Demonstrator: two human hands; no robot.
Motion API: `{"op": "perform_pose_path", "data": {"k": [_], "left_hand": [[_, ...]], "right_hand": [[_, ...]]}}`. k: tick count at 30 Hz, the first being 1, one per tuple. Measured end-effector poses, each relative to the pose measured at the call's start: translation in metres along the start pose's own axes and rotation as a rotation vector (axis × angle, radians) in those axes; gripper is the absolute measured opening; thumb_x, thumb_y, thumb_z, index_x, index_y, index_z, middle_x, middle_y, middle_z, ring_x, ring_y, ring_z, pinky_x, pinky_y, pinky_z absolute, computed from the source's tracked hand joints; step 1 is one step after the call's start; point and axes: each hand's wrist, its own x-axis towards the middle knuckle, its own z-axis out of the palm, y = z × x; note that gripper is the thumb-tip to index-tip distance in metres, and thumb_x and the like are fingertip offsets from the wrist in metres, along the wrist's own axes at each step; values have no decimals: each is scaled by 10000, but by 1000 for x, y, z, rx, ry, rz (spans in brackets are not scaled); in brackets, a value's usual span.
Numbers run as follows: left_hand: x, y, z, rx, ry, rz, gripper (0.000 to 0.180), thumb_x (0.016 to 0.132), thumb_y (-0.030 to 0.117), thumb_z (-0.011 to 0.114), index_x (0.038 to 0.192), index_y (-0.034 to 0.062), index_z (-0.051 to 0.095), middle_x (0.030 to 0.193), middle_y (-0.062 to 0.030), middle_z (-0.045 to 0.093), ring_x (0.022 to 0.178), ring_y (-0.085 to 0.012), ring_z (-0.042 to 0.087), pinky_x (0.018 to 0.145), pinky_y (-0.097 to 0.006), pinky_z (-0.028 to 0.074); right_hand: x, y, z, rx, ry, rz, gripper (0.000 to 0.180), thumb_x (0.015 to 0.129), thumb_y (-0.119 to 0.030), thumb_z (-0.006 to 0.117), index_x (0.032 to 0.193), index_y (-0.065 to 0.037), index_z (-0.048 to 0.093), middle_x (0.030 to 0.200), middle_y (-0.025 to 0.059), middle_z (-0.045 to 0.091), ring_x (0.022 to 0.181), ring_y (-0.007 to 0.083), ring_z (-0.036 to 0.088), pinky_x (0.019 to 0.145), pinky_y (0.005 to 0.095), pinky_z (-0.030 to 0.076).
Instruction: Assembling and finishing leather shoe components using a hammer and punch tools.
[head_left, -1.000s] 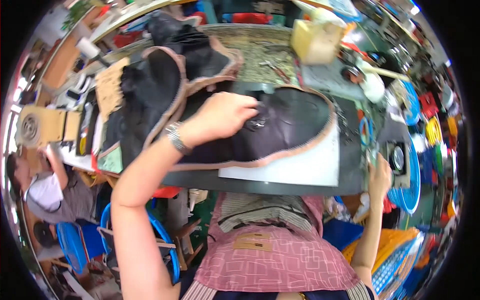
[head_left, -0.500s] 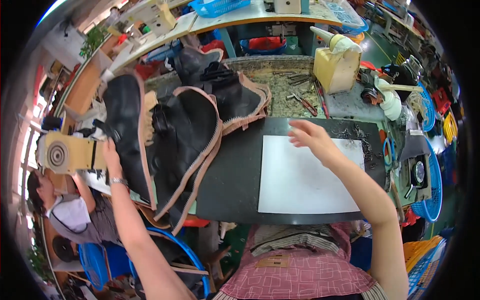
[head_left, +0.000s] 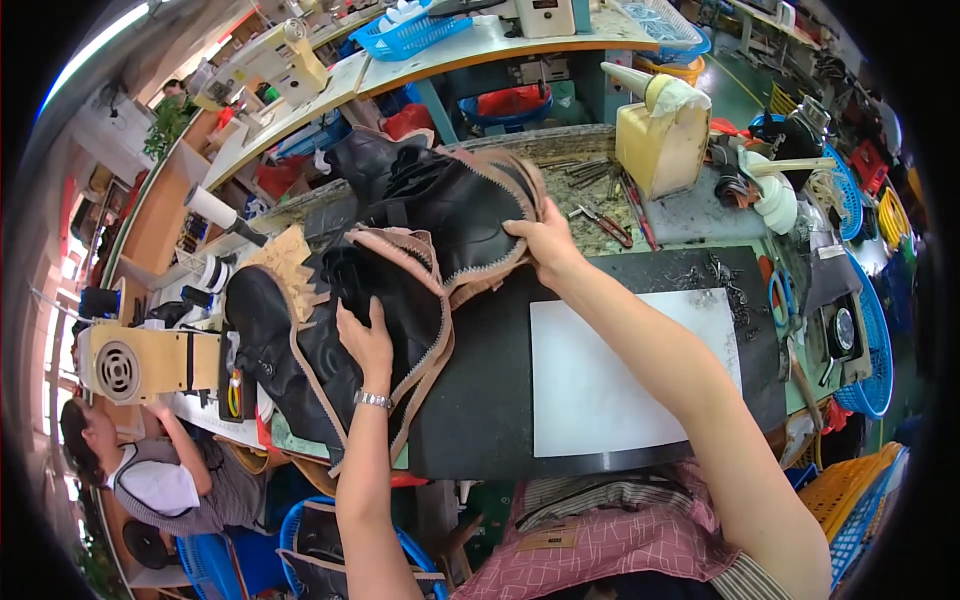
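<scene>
Black leather boot uppers with tan zigzag-cut edges lie in a pile on the left half of the bench. My right hand (head_left: 548, 243) pinches the edge of the far boot upper (head_left: 478, 215), thumb on the leather and fingers round the rim. My left hand (head_left: 366, 345) lies over the nearer boot upper (head_left: 405, 290), its thumb and fingers apart; the fingertips rest against the dark leather. Left of it is another boot upper (head_left: 262, 325). A white sheet (head_left: 630, 380) lies on the black mat (head_left: 480, 400) below my right forearm.
Pliers (head_left: 605, 226) and several metal punches lie at the back, beside a yellowish container (head_left: 660, 150). Blue-handled scissors (head_left: 780, 295) and small dark bits (head_left: 735, 290) are at the right. A sewing machine (head_left: 150, 362) and a seated co-worker (head_left: 165, 465) are at the left.
My right hand has gone from above the white sheet to the far upper and gripped its edge. My left hand has moved right onto the pile, and the leftmost upper has shifted.
</scene>
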Motion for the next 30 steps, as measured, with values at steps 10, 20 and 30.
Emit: {"op": "perform_pose_path", "data": {"k": [10,20,30], "left_hand": [[20,57,23,-155,177,178,423,887,181,568,1236,-38,471,1248,-206,507,1172,-342,472,999,-395,353],[227,-14,117,-203,-340,-356,559,694,353,705,995,-106,597,957,-242,644,940,-314,624,827,-358,472],[266,10,188,66,-351,-160,539,666,368,758,1037,-4,638,1003,-194,655,983,-313,608,845,-379,464]], "right_hand": [[-16,-50,-100,-1285,216,-481,715,756,-126,660,1363,-45,292,1184,216,507,1053,375,512,887,400,435],[-52,-3,49,-1789,-885,-1062,491,772,-365,627,1105,-8,578,1191,144,541,1241,287,395,1077,447,236],[18,17,-2,-1655,-925,-881,656,891,-475,453,1388,-65,330,1423,131,355,1336,271,296,1110,413,186]]}}
